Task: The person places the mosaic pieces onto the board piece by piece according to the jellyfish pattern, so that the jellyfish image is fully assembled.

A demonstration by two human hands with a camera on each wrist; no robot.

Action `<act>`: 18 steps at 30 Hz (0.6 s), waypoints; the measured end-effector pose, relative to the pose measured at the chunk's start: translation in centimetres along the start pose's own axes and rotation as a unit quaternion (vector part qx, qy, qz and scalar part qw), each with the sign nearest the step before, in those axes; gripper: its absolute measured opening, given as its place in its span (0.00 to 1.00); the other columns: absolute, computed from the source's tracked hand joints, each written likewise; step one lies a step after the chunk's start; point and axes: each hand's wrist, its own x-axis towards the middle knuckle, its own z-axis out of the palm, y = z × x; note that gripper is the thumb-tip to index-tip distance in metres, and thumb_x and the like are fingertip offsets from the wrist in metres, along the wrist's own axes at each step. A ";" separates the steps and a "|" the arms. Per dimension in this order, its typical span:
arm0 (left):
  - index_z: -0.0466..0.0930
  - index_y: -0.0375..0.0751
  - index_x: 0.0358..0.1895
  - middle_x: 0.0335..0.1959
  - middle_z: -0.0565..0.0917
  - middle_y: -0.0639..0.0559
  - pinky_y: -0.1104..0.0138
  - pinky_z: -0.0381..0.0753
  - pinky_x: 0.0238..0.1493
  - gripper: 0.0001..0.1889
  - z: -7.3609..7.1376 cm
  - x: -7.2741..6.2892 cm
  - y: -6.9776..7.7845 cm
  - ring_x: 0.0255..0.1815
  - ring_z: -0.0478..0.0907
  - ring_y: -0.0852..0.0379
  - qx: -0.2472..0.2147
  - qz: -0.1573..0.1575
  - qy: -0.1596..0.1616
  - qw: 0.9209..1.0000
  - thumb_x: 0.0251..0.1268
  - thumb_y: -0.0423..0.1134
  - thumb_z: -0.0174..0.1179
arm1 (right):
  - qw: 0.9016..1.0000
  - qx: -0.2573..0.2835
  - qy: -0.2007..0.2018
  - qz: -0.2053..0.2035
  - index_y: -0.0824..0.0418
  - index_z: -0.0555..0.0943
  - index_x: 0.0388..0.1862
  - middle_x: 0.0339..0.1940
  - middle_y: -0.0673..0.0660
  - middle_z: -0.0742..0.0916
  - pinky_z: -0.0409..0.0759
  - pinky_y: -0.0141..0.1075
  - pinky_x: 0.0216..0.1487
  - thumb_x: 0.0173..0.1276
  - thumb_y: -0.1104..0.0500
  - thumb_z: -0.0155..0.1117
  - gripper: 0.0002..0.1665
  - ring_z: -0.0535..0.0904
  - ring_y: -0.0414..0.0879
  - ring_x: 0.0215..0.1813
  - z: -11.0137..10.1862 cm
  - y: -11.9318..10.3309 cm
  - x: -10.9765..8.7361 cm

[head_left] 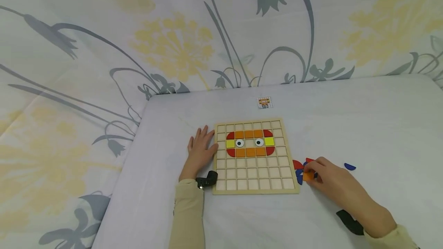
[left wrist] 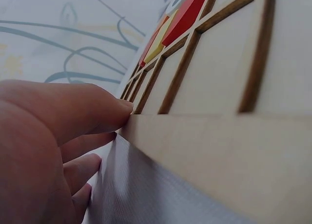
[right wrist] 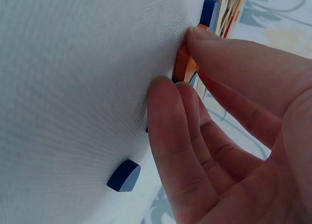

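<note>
A wooden grid board (head_left: pixel 256 191) lies on the white-covered table. Set into its cells are red curved corners (head_left: pixel 230 152), orange square tiles (head_left: pixel 250 152), yellow tiles (head_left: pixel 269 141) and two eye tiles (head_left: pixel 259 142). My left hand (head_left: pixel 199 154) rests at the board's left edge, fingers spread; up close, its thumb (left wrist: pixel 109 112) touches the rim. Right of the board, my right hand (head_left: pixel 333 178) pinches an orange square tile (head_left: pixel 307 176) among loose pieces. In the right wrist view the thumb lies against that orange tile (right wrist: pixel 183 63).
Loose red pieces (head_left: pixel 297 164) and blue pieces (head_left: pixel 299 179) lie beside the board's right edge, partly behind the right hand. A single blue half-round piece (head_left: pixel 350 166) sits farther right. Behind the board is a small picture card (head_left: pixel 264 102), near the flower-patterned backdrop (head_left: pixel 180 49).
</note>
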 end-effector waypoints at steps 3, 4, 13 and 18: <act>0.60 0.46 0.66 0.70 0.49 0.50 0.53 0.30 0.64 0.27 0.0 0.0 0.0 0.71 0.36 0.52 0.001 0.001 -0.001 1.000 0.63 0.47 0.49 | 1.000 -0.001 0.002 0.001 0.56 0.79 0.36 0.34 0.47 0.77 0.71 0.28 0.24 0.47 0.58 0.71 0.16 0.68 0.36 0.27 0.0 0.0 0.1; 0.60 0.46 0.66 0.70 0.49 0.50 0.53 0.30 0.64 0.27 0.1 0.0 0.0 0.71 0.36 0.52 0.002 0.001 -0.001 1.000 0.63 0.47 0.48 | 1.000 -0.003 0.005 -0.001 0.56 0.79 0.36 0.34 0.47 0.77 0.71 0.28 0.24 0.47 0.58 0.72 0.16 0.68 0.37 0.27 0.0 0.1 0.1; 0.60 0.47 0.66 0.70 0.49 0.51 0.53 0.30 0.64 0.27 0.2 0.2 0.1 0.70 0.36 0.52 0.005 0.004 -0.002 1.000 0.63 0.47 0.48 | 1.000 0.018 -0.007 0.006 0.58 0.79 0.39 0.33 0.49 0.74 0.69 0.27 0.24 0.46 0.59 0.72 0.19 0.66 0.38 0.27 0.0 0.6 0.5; 0.61 0.47 0.66 0.70 0.49 0.50 0.52 0.31 0.64 0.27 0.2 0.2 0.0 0.70 0.37 0.52 0.017 0.006 -0.001 1.000 0.63 0.46 0.48 | 0.999 0.035 -0.018 0.008 0.58 0.78 0.39 0.34 0.49 0.75 0.70 0.27 0.25 0.46 0.60 0.72 0.19 0.67 0.39 0.28 0.1 0.8 0.8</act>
